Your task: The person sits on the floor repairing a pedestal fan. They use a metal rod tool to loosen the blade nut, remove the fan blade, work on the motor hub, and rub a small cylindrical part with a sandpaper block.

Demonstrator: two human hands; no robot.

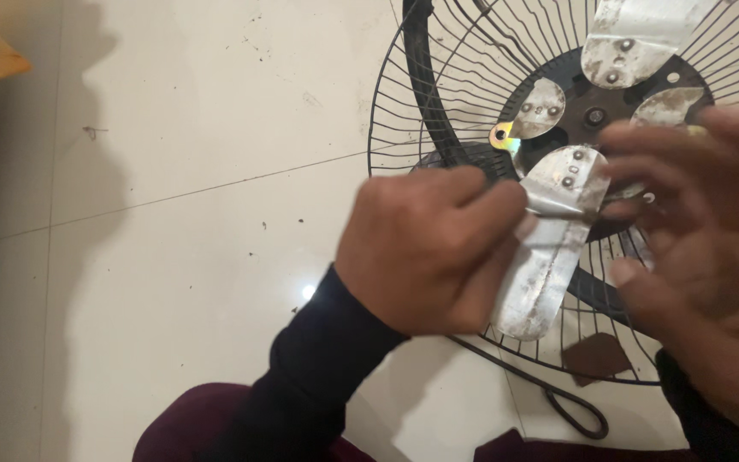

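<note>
A black wire fan guard (404, 103) lies on the pale tiled floor with a metal fan rotor on it. The rotor has a dark hub (594, 116) and several dull silver blades. My left hand (429, 248) is closed around the edge of the near blade (549, 257), thumb pressing on it. My right hand (703, 248) is blurred, fingers spread over the right side of the hub and touching the near blade's root. A second blade (635, 38) points away at the top. A small shiny washer-like piece (501, 135) sits left of the hub.
Pale floor tiles (198, 171) with dirt specks stretch to the left. A black cable (570, 406) loops under the guard's near rim. A brown scrap (596, 355) lies under the wires. An orange object (2, 62) is at far left.
</note>
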